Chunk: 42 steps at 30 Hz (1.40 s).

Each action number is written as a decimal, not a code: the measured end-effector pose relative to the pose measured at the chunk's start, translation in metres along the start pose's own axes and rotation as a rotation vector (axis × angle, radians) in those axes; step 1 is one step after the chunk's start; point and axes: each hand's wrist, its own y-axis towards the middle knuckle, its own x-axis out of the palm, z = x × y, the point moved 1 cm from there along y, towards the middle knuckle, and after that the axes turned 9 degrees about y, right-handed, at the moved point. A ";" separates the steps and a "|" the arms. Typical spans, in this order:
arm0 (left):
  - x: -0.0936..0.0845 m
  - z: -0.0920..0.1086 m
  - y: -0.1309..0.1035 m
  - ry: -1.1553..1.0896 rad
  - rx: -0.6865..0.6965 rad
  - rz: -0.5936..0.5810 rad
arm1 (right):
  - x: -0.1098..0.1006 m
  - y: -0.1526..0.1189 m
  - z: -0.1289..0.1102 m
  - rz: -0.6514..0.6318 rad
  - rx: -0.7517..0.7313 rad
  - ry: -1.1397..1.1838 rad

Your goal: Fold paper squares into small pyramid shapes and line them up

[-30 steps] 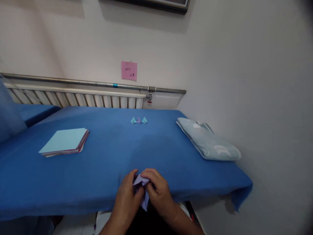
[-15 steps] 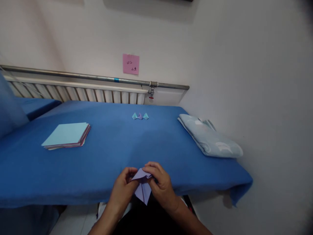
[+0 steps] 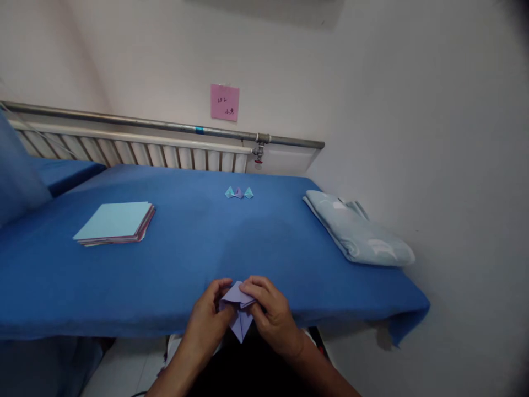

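Note:
A purple sheet of origami paper (image 3: pixel 240 321), partly folded, is held between both hands at the near edge of the blue-covered table. My left hand (image 3: pixel 210 315) grips its left side, with the thumb pushed in under the raised upper flap. On the right, my right hand (image 3: pixel 273 313) pinches the folded layers between thumb and fingers. The paper's lower part comes to a point that hangs below the hands. Farther back lie small folded paper pieces, two light blue with a purple one (image 3: pixel 238 193) between them.
A stack of coloured paper (image 3: pixel 115 221), light blue on top, lies at left on the blue cloth (image 3: pixel 185 259). A folded pale blanket (image 3: pixel 359 231) rests at right by the wall. Behind the table run a radiator (image 3: pixel 165 154) and a metal pipe (image 3: pixel 144 122); a pink note (image 3: pixel 225 103) hangs above.
The purple paper's upper flap is lifted and spread wider, and its lower point has shifted slightly left. Both hands keep their hold. The camera view has tilted slightly.

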 end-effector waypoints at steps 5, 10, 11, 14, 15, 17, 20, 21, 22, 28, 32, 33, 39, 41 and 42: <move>0.000 -0.005 -0.001 0.033 0.000 0.020 | -0.001 -0.005 0.001 0.003 -0.022 -0.063; -0.002 -0.013 0.001 0.131 0.087 0.079 | 0.000 -0.005 -0.001 0.010 -0.024 -0.067; -0.001 -0.014 0.001 0.135 0.086 0.084 | 0.000 -0.005 -0.001 0.016 -0.018 -0.051; 0.004 -0.015 0.000 0.119 0.043 0.058 | 0.002 -0.005 -0.001 0.057 0.008 -0.005; 0.006 -0.015 0.000 0.111 0.030 0.049 | 0.003 -0.005 -0.001 0.061 0.012 0.003; 0.007 -0.016 0.000 0.104 0.026 0.044 | 0.004 -0.005 -0.001 0.064 0.015 0.009; 0.005 -0.017 -0.001 0.131 0.057 0.044 | 0.004 -0.005 -0.002 0.067 0.027 0.003; 0.004 -0.018 -0.002 0.146 0.067 0.041 | 0.004 -0.004 -0.003 0.067 0.036 -0.001; 0.002 -0.018 -0.002 0.160 0.078 0.043 | 0.004 -0.004 -0.003 0.060 0.043 -0.004; -0.002 -0.013 -0.004 0.286 0.141 0.095 | 0.005 -0.004 -0.006 -0.043 0.037 -0.040; -0.001 -0.010 -0.005 0.248 0.137 0.072 | 0.006 -0.003 -0.005 -0.032 0.042 -0.033; -0.001 -0.010 -0.005 0.239 0.130 0.073 | 0.006 -0.003 -0.005 -0.025 0.049 -0.027; -0.003 -0.010 -0.005 0.287 0.131 0.091 | 0.007 -0.003 -0.002 0.022 0.070 -0.016; -0.003 -0.010 -0.005 0.319 0.165 0.118 | 0.007 -0.003 -0.002 0.014 0.073 -0.014; -0.003 -0.010 -0.005 0.345 0.190 0.139 | 0.007 -0.004 -0.003 0.012 0.074 -0.016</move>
